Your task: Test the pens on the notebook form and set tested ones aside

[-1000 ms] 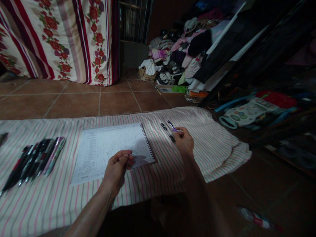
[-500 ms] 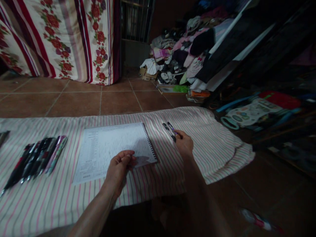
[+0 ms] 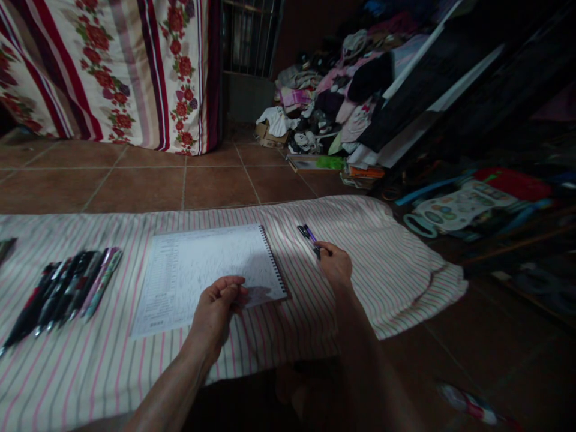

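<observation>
A purple and black pen (image 3: pixel 309 231) is between the fingertips of my right hand (image 3: pixel 336 263), low over the striped cloth. Right beside it, on its left, lies a black pen (image 3: pixel 301 230). My left hand (image 3: pixel 219 300) is closed, thumb against the fingers, over the lower right part of a spiral notebook (image 3: pixel 202 264). Whatever those fingers hold, if anything, is hidden. The notebook lies open to a page of print, its coil along the right edge. To its left, several pens (image 3: pixel 67 288) lie side by side in a row, dark ones and two lighter ones.
A striped cloth (image 3: pixel 360 240) covers the low table. Beyond it are a tiled floor (image 3: pixel 216 183), a floral curtain (image 3: pixel 153 72) and a heap of clothes (image 3: pixel 333 90). A colourful plastic item (image 3: pixel 463 204) stands at right, and a wrapped item (image 3: pixel 470 405) lies on the floor.
The purple pen in my right hand has moved slightly left and down, closer alongside the black pen. My left hand stays nearly still.
</observation>
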`<state>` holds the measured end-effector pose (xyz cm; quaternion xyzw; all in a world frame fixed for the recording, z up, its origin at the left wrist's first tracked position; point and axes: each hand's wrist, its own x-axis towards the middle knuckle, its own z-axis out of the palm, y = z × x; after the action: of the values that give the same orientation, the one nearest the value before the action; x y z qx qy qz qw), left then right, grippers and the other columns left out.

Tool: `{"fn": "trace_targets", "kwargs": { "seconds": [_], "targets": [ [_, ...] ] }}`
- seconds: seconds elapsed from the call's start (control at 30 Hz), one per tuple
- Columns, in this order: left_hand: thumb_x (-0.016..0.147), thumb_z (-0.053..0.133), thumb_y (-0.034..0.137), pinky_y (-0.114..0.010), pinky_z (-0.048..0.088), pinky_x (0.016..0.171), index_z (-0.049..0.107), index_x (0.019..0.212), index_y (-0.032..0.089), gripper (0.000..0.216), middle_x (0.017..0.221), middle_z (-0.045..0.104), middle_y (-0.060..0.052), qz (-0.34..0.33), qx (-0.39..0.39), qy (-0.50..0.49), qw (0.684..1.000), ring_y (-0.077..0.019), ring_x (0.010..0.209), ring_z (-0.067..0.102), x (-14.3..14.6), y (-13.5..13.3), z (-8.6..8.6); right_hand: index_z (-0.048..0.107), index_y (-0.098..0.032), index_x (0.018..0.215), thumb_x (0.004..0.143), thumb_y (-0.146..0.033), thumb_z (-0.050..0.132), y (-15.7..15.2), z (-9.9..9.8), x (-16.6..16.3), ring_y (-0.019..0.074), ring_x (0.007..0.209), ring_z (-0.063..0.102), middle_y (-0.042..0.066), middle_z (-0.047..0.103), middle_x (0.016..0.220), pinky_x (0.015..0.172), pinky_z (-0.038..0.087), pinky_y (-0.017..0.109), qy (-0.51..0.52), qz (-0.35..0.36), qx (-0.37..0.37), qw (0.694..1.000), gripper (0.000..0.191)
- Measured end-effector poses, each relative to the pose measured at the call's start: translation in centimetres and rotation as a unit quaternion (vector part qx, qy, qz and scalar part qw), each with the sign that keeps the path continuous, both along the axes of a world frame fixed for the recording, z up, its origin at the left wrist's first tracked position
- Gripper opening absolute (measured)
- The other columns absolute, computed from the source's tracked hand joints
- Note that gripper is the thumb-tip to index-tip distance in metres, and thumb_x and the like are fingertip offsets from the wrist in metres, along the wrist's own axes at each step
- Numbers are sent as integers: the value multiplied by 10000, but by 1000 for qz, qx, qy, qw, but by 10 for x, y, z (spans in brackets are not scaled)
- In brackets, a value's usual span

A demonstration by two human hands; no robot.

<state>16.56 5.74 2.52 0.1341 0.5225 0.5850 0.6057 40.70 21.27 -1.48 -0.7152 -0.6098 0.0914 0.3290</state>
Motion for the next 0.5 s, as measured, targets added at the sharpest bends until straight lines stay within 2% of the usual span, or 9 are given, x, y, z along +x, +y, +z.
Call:
{"fn": "trace_targets", "kwargs": {
  "seconds": [0.27,0.5],
  "targets": [
    [651,653,225,-197,372,504,659,805,120,187,642,648,-36,4,9,13,1000,-95,545,552,-2,0,-2,731,-189,849,697,-210,404,-2,7,-4,221,750,627,80,710,799,744,465,342,-17,-4,1,1000,361],
    [650,621,220,-209,354,488,640,767,126,151,618,625,-29,29,26,25,999,-92,504,527,-7,5,5,711,-142,858,691,-226,426,-2,23,-31,241,786,624,111,704,849,757,464,360,-2,36,95,995,341]
  ]
}}
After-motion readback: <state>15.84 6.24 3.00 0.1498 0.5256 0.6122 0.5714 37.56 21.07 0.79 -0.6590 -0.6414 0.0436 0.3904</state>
